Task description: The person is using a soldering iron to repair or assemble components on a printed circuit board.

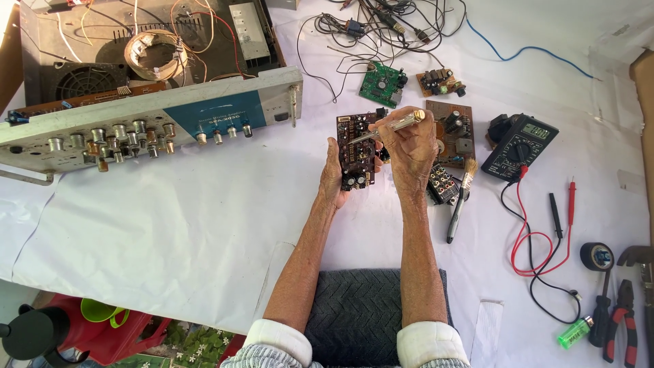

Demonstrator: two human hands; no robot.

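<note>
The left hand (pixel 333 178) grasps a dark circuit board (pixel 356 151) upright by its lower edge, while the right hand (pixel 407 151) clenches a metal-tipped tool (pixel 392 127) whose tip meets the board's upper face. At three o'clock a brush (pixel 460 199) lies just beside the right hand, with a multimeter (pixel 519 146) beyond it; at ten o'clock sits an opened amplifier chassis (pixel 150 112).

Opened amplifier chassis (pixel 150 82), black multimeter (pixel 519 146), small brush (pixel 460 199), green circuit board (pixel 381 83), perhaps pliers (pixel 621 320), tape roll (pixel 597 256)
</note>
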